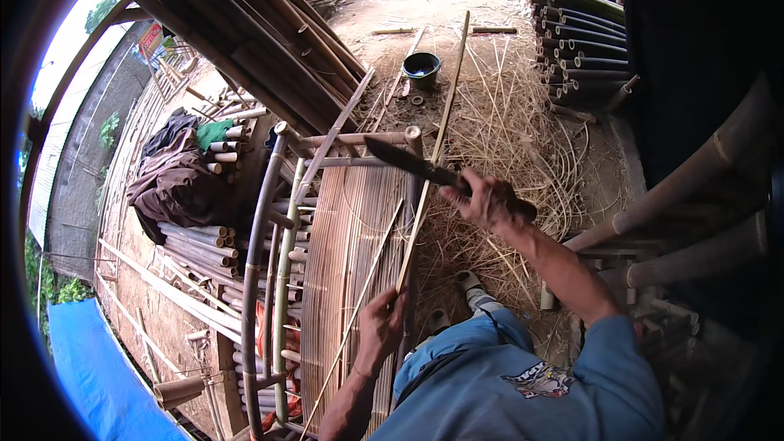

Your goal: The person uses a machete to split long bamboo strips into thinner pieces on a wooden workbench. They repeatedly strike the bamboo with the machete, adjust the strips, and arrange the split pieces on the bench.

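My right hand [488, 200] grips the handle of a long dark knife [406, 160], its blade pointing up and left. My left hand [381, 327] holds the near end of a long thin bamboo strip [433, 147] that runs away from me over the ground. The blade hangs close to the strip, above a bamboo frame [278, 220] with a panel of thin slats [351, 229]. A second loose strip [363, 294] lies across the slats beside my left hand.
Bamboo shavings [506, 139] cover the ground ahead. A dark bowl [421, 66] sits farther off. Stacked bamboo poles [584, 41] lie at the right, leaning poles [245, 24] at the upper left, clothes [175, 175] on cut poles at the left, a blue tarp [90, 367] below.
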Tool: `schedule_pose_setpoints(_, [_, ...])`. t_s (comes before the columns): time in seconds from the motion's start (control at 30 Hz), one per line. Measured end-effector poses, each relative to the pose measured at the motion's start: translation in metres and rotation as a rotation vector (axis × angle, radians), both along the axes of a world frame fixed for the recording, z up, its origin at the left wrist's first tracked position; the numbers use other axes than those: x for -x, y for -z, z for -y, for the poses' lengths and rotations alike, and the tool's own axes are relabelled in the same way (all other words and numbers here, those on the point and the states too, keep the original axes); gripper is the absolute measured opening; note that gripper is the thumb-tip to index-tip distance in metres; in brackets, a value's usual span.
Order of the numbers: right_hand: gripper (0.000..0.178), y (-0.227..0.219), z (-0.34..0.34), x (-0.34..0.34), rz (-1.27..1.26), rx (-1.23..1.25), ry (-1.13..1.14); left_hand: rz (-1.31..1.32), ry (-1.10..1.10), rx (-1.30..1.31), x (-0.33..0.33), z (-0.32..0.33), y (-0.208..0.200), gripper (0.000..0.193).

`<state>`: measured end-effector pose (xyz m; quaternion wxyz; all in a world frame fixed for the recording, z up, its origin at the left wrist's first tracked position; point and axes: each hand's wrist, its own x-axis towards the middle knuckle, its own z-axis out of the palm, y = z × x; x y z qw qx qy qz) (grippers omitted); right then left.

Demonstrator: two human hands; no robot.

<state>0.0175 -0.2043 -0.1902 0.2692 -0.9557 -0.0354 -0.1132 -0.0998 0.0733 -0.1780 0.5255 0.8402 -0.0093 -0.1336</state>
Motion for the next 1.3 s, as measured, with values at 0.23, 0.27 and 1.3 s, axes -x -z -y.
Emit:
schedule_pose_setpoints(0.23, [0.058,-0.006,0.037,-0.014,0.118,0.114,-0.025,-0.031,-0.021,0.023,0.047,-0.024,0.003,0.021])
schedule_pose_setpoints(0.27, [0.059,-0.006,0.042,-0.017,0.091,0.017,0.002,-0.033,-0.055,0.066,0.052,-0.027,0.003,0.018])
schedule_pose_setpoints(1.3, [0.054,0.017,-0.023,0.041,0.399,0.053,-0.183,-0.375,0.012,0.430,-0.022,0.027,-0.031,0.033])
